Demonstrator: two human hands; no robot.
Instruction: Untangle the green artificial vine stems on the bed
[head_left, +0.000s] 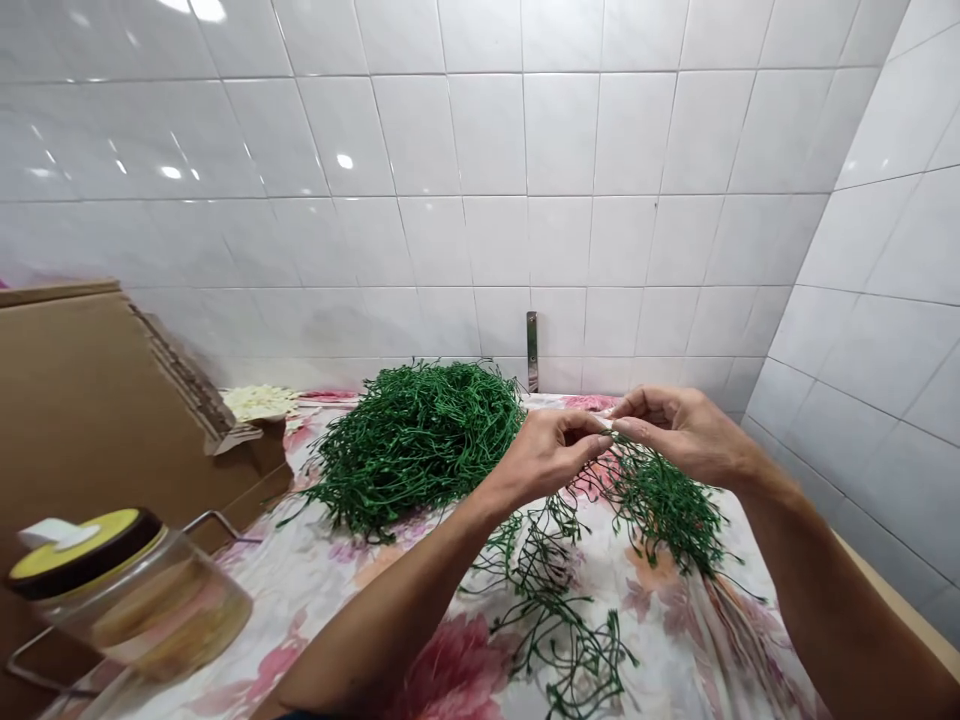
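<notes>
My left hand (544,455) and my right hand (679,435) meet in the air above a floral cloth (660,640). Their fingertips pinch a small pale piece (606,426), too small to identify, at the top of a green artificial sprig (664,510). Thin wiry stems hang from there toward the cloth. A loose green sprig (551,620) lies below my hands, and a large heap of similar sprigs (412,445) sits to the left of my left hand.
A glass jar with a yellow lid (127,590) stands in a wire holder at the near left. Behind it leans a brown cardboard sheet (75,420). Pale flowers (259,402) lie beyond the heap. White tiled walls (480,150) rise behind, with a metal bracket (532,350).
</notes>
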